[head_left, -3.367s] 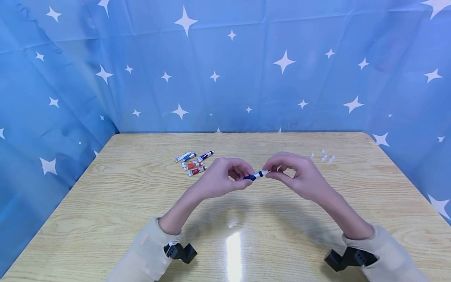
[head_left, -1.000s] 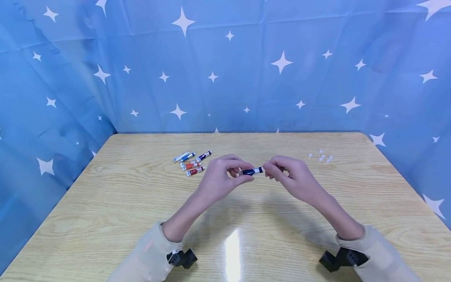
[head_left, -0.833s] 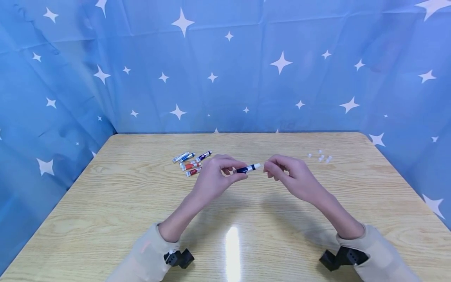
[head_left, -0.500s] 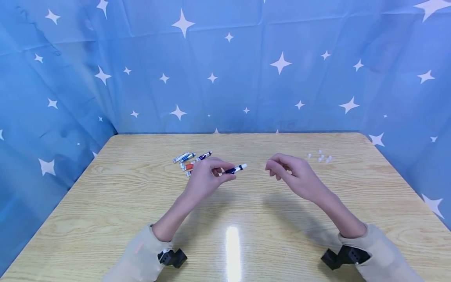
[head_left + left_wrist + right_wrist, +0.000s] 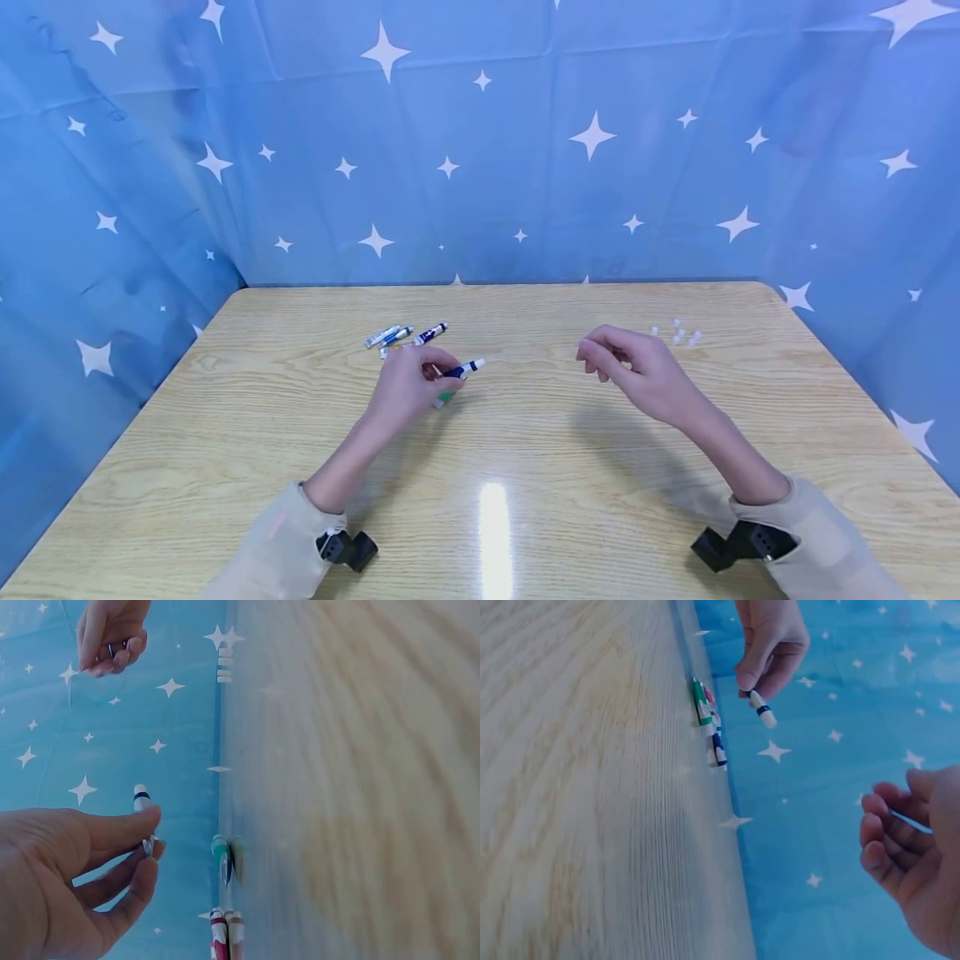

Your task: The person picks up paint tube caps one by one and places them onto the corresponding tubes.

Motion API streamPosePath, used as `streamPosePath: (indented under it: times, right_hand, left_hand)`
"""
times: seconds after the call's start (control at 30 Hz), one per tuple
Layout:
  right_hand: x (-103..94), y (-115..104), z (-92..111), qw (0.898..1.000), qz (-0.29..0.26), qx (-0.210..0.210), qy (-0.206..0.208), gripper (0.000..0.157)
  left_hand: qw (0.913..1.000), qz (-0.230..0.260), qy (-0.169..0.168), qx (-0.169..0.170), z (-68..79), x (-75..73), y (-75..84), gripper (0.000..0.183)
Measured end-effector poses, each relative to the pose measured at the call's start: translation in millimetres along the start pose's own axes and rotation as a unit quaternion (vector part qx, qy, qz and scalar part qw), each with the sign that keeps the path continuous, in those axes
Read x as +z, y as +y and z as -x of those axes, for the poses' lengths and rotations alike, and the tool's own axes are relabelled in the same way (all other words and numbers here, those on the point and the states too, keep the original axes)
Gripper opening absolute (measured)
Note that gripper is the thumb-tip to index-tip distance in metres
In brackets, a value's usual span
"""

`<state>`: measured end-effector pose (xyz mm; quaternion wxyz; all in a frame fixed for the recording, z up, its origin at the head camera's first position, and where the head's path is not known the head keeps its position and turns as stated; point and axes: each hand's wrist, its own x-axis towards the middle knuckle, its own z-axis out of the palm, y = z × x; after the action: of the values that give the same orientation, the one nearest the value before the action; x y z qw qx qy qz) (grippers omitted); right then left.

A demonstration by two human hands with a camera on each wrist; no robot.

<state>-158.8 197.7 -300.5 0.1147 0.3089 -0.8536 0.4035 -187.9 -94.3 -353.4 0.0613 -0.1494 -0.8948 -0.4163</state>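
Note:
My left hand (image 5: pixel 408 383) pinches a dark-blue paint tube (image 5: pixel 457 372) between thumb and fingers, its white cap (image 5: pixel 480 362) pointing right. In the left wrist view the tube (image 5: pixel 142 799) is held above the table, most of its body hidden by the fingers. Just under that hand lies a green paint tube (image 5: pixel 446 399), partly covered. Behind it sit a purple tube (image 5: pixel 431 333) and blue ones (image 5: pixel 396 335); a red tube (image 5: pixel 219 934) shows low in the left wrist view. My right hand (image 5: pixel 633 367) hovers with loosely curled fingers and nothing visible in them.
Several small white pieces (image 5: pixel 678 337) lie on the wooden table (image 5: pixel 600 517) at the back right. A blue cloth with white stars (image 5: pixel 525 150) hangs along the table's back and sides. Both sleeves carry black wrist cameras (image 5: pixel 348 550).
The right hand has let go of the tube's cap end and drawn slightly right. The left hand has carried the dark-blue tube left and towards the other tubes; the green tube now shows beneath.

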Motion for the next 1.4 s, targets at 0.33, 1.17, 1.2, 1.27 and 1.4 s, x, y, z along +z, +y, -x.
streamPosePath:
  times: [0.33,1.17,1.2,1.27,1.4]
  right_hand:
    - [-3.8,4.9,2.3,1.000,0.006,0.008,0.004,0.017]
    - [-13.7,29.5,2.9,0.999,0.022,0.033,0.019,0.014]
    - [-14.3,30.1,2.8,0.999,0.023,0.032,0.020,0.014]
    - [-15.3,31.4,2.9,0.999,0.026,0.029,0.023,0.014]
    - [-16.8,33.4,3.3,0.999,0.030,0.026,0.028,0.013]
  left_hand:
    - [0.9967,-0.071,-0.017,-0.034,-2.7,-8.6,-10.2,0.012]
    - [0.9931,-0.061,-0.080,-0.060,-4.4,-21.4,-29.1,0.021]
    - [0.9933,-0.061,-0.077,-0.060,-4.0,-22.5,-29.5,0.021]
    - [0.9939,-0.056,-0.069,-0.065,-3.6,-24.7,-30.5,0.023]
    - [0.9952,-0.050,-0.056,-0.063,-4.5,-27.7,-32.7,0.023]
